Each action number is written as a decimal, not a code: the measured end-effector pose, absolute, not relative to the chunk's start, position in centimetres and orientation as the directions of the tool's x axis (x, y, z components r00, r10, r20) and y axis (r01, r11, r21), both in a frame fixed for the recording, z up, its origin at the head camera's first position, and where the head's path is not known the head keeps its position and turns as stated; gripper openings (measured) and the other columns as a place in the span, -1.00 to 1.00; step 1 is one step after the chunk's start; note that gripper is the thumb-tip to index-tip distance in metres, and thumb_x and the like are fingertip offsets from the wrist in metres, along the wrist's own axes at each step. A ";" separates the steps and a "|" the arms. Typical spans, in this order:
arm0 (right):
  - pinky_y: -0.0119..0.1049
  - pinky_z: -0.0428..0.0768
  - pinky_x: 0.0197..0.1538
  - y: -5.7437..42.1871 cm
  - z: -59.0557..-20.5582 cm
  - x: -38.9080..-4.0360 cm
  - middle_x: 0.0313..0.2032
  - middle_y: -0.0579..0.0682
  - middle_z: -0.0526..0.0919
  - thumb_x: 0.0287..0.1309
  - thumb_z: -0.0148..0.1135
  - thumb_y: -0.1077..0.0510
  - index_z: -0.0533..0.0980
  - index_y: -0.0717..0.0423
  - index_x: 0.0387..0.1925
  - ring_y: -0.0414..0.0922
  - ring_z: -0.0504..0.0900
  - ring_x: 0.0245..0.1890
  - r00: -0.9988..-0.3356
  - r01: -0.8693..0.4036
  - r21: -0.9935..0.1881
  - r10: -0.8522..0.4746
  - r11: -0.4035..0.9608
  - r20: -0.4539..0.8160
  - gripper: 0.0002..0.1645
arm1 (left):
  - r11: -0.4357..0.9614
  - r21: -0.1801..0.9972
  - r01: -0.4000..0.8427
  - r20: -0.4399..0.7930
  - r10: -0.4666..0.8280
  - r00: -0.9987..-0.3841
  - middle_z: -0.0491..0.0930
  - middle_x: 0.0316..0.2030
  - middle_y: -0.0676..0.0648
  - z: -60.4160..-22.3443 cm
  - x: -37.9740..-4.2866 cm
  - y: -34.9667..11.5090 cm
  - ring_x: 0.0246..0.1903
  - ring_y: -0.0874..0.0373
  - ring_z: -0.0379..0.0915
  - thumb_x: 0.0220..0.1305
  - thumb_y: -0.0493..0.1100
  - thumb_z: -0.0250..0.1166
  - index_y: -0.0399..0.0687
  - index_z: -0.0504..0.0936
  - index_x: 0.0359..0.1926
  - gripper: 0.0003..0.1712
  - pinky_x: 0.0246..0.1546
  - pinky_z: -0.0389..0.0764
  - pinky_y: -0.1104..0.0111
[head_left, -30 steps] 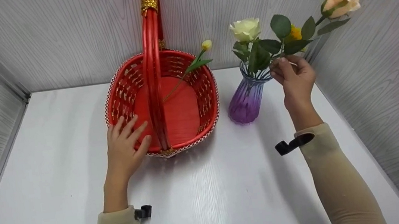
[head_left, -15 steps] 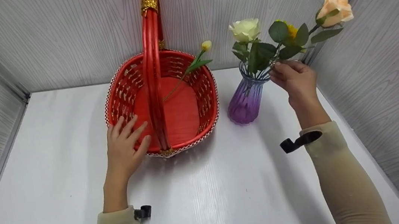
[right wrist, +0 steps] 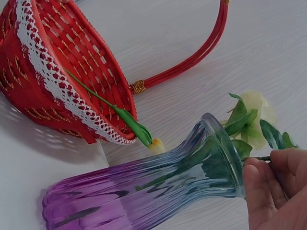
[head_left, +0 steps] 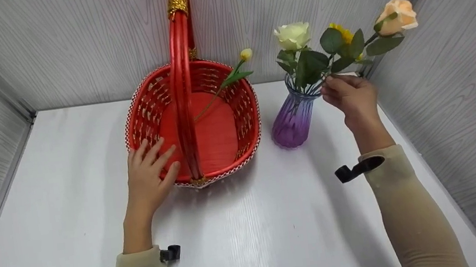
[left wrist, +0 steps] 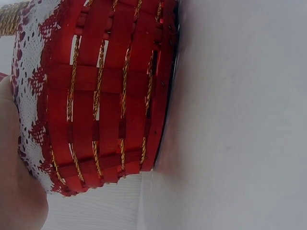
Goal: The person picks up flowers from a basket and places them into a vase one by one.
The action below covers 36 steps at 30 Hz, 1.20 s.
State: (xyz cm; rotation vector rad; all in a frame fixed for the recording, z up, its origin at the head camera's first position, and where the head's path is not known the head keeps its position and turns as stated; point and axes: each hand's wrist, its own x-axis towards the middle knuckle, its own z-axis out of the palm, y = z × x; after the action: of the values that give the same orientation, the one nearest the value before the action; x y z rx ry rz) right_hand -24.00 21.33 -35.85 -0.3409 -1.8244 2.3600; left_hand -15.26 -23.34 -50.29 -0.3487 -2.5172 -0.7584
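Note:
My left hand (head_left: 148,175) rests at the near-left rim of a red woven basket (head_left: 252,158), fingers spread over the edge. In the left wrist view, part of that hand (left wrist: 19,182) lies against the basket's white lace trim (left wrist: 31,81). At the mouth of a blue-to-purple glass vase (head_left: 293,122), my right hand (head_left: 355,97) pinches the stem of a peach rose (head_left: 397,17). The stem shows between thumb and fingers in the right wrist view. A cream rose (head_left: 293,36) stands in the vase, and a yellow flower (head_left: 343,34) shows behind the peach rose's leaves.
A yellow-white tulip (head_left: 246,54) leans in the basket, its bud past the far-right rim. The tall red handle (head_left: 182,90) arches over the basket. Grey wood-grain panels (head_left: 97,42) enclose the white table (head_left: 250,239) at the back and sides.
My right hand has shifted slightly right and down, and the peach rose has come down and left, closer to the vase. The left hand and basket stay put.

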 end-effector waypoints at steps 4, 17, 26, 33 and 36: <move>-0.33 0.73 -0.24 21.5 -35.9 -24.1 -0.44 0.09 0.74 0.16 0.35 0.35 0.58 0.32 -0.19 -0.11 0.75 -0.44 -0.963 0.032 -0.951 0.245 -0.308 -0.112 -0.82 | 0.812 0.449 0.373 0.528 0.097 -0.844 0.46 0.34 -0.13 -50.3 -15.3 -23.4 0.44 -0.22 0.12 0.35 0.14 0.16 0.06 0.66 0.19 -0.50 0.47 -0.14 -0.20; -0.32 0.73 -0.22 21.5 -38.1 -23.0 -0.44 0.05 0.75 0.18 0.33 0.33 0.64 0.24 -0.24 -0.13 0.76 -0.43 -0.951 0.057 -0.932 0.265 -0.359 -0.160 -0.90 | 0.808 0.448 0.381 0.529 0.104 -0.842 0.46 0.34 -0.13 -50.1 -15.5 -23.4 0.45 -0.22 0.11 0.36 0.13 0.16 0.06 0.66 0.20 -0.50 0.46 -0.13 -0.21; -0.34 0.73 -0.25 19.8 -40.2 -21.7 -0.43 0.05 0.74 0.20 0.35 0.27 0.57 0.36 -0.11 -0.15 0.75 -0.45 -0.954 0.114 -0.929 0.223 -0.352 -0.201 -0.73 | 0.807 0.445 0.389 0.542 0.103 -0.834 0.47 0.33 -0.15 -50.1 -15.4 -23.4 0.44 -0.25 0.13 0.34 0.11 0.19 0.03 0.66 0.18 -0.51 0.45 -0.11 -0.23; -0.34 0.73 -0.24 16.9 -41.1 -20.7 -0.39 0.04 0.74 0.25 0.33 0.23 0.52 0.43 0.02 -0.15 0.74 -0.41 -0.964 0.161 -0.939 0.154 -0.303 -0.215 -0.61 | 0.805 0.461 0.374 0.524 0.093 -0.847 0.46 0.34 -0.14 -50.2 -15.2 -23.4 0.44 -0.23 0.11 0.34 0.13 0.19 0.06 0.65 0.20 -0.50 0.47 -0.13 -0.21; -0.33 0.73 -0.23 15.5 -41.3 -20.5 -0.39 0.03 0.74 0.27 0.31 0.22 0.51 0.45 0.05 -0.15 0.74 -0.41 -0.967 0.181 -0.939 0.121 -0.293 -0.224 -0.58 | 0.806 0.462 0.369 0.522 0.089 -0.849 0.47 0.33 -0.14 -50.1 -15.2 -23.2 0.44 -0.23 0.12 0.34 0.12 0.18 0.06 0.65 0.20 -0.50 0.47 -0.12 -0.21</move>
State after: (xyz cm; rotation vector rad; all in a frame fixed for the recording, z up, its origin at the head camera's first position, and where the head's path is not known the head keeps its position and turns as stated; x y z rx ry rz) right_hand -20.52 15.49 -41.26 -0.4042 -1.8903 2.5244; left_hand -15.16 -23.22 -50.13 -0.3405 -2.5059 -0.7780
